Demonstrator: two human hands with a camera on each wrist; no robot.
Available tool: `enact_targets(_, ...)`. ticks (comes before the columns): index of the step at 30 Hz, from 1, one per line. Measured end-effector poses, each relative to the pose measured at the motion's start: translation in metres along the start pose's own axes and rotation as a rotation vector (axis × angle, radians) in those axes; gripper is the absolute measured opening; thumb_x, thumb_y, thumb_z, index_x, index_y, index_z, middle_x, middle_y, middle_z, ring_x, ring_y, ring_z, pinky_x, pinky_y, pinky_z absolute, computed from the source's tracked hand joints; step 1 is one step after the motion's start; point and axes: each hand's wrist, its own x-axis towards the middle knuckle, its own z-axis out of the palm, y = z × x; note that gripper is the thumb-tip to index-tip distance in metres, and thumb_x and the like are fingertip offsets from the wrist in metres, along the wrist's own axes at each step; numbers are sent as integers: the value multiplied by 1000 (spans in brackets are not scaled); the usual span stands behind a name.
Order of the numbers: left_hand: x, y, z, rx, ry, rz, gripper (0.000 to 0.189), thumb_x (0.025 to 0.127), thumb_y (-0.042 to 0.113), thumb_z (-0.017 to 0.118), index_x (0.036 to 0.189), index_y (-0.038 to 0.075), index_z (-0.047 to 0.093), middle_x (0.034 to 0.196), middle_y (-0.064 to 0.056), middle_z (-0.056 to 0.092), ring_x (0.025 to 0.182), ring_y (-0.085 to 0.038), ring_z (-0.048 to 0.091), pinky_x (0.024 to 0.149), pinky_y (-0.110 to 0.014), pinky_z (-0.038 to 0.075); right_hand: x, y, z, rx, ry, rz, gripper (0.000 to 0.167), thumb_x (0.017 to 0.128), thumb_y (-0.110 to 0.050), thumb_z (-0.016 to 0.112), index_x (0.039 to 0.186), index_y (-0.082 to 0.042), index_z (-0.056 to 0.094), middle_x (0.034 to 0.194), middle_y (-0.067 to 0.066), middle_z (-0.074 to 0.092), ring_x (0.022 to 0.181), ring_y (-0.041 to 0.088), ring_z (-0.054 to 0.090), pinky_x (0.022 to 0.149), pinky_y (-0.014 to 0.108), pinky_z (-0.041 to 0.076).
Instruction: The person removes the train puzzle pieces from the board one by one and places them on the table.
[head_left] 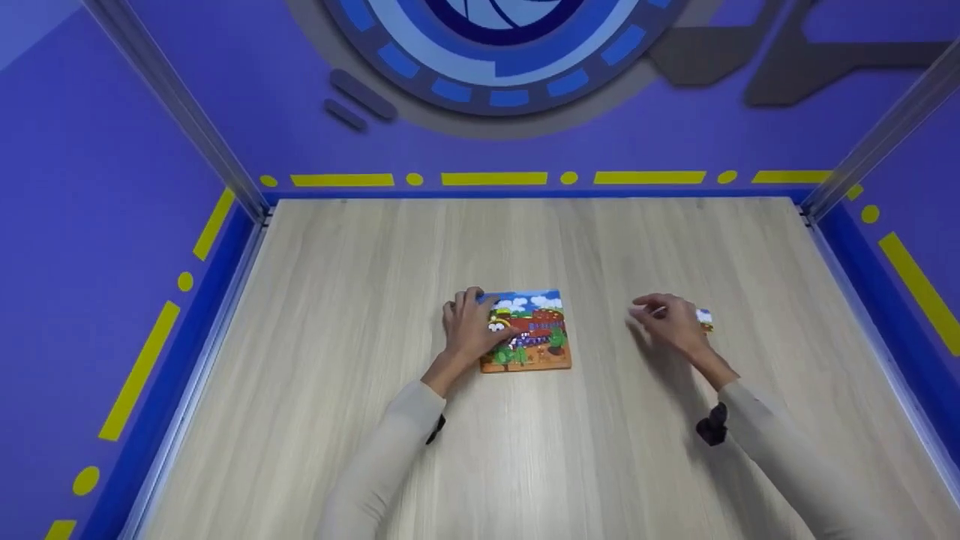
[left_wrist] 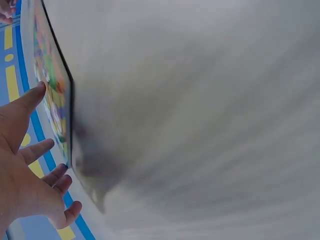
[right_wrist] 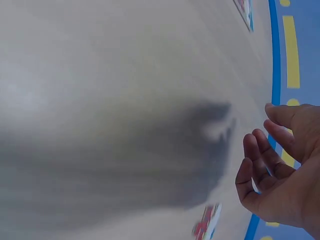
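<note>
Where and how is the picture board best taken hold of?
Probably by its right edge, pinched from the right: the picture board lies flat, that edge is straight and uncovered, while the left hand rests over the left side.

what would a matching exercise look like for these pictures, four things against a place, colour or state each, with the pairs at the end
Things:
1. left hand
2. right hand
3. small piece
4. wall dashes

Place, colour or state:
a. yellow
b. lying on the table, just right of a hand in the head view
c. at the left side of the picture
d. raised above the table, holding nothing that shows clearly

Pairs: 1-c, 2-d, 3-b, 4-a
</note>
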Motion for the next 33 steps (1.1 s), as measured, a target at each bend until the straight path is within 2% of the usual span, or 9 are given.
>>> enact_targets(3, 0, -3, 1, 7, 3, 6, 83, 79, 66, 76, 141, 12, 62, 144, -17, 50, 131, -37, 44, 110, -61, 32, 7, -12, 19, 29, -63, 17, 23, 98, -9, 66, 115, 6, 72, 100, 21, 71, 85, 21, 65, 67, 15, 46)
enact_targets(8, -2, -2, 1, 37, 18, 21, 83, 78, 64, 78, 140, 11, 63, 143, -17, 51, 129, -36, 47, 109, -61, 32, 19, -34, 52, 49, -113, 45, 22, 98, -9, 66, 115, 5, 72, 104, 21, 72, 85, 23, 66, 67, 18, 47)
enact_targets(11, -2, 0, 0, 78, 18, 22, 79, 79, 61, 79, 139, 12, 64, 142, -15, 52, 128, -34, 47, 108, -59, 32, 25, -49, 69, 46, -122, 43, 23, 97, -10, 68, 114, 5, 73, 108, 21, 73, 89, 26, 67, 71, 21, 49)
enact_targets(15, -3, 4, -2, 117, -19, 9, 79, 81, 60, 78, 142, 14, 62, 145, -14, 51, 130, -33, 47, 109, -57, 32, 31, -64, 88, 45, -136, 13, 25, 95, -11, 71, 114, 6, 73, 108, 22, 72, 94, 29, 67, 81, 32, 53)
enact_targets(18, -4, 6, -2, 117, -52, 1, 82, 82, 63, 76, 146, 14, 59, 148, -15, 47, 131, -33, 45, 110, -58, 31, 35, -74, 99, 56, -160, 8, 29, 95, -12, 73, 116, 7, 72, 110, 23, 70, 97, 31, 67, 87, 44, 56)
enact_targets(21, -3, 6, -2, 105, -67, -6, 84, 82, 66, 74, 147, 15, 57, 150, -15, 46, 133, -34, 43, 112, -60, 29, 38, -83, 107, 50, -179, 27, 30, 96, -11, 71, 120, 7, 70, 115, 24, 69, 101, 33, 68, 92, 49, 57)
enact_targets(28, -3, 7, -1, 89, -51, -1, 84, 81, 65, 75, 146, 15, 58, 150, -16, 47, 132, -34, 44, 110, -60, 30, 40, -96, 120, -26, -161, 73, 33, 95, -8, 71, 127, 2, 69, 119, 23, 72, 105, 34, 72, 93, 48, 58)
enact_targets(33, -4, 8, -1, 108, -56, -13, 83, 81, 64, 76, 146, 15, 58, 150, -16, 47, 132, -34, 44, 110, -60, 31, 41, -101, 127, -28, -123, 98, 36, 94, -5, 71, 129, 1, 67, 116, 22, 72, 103, 33, 71, 92, 47, 58)
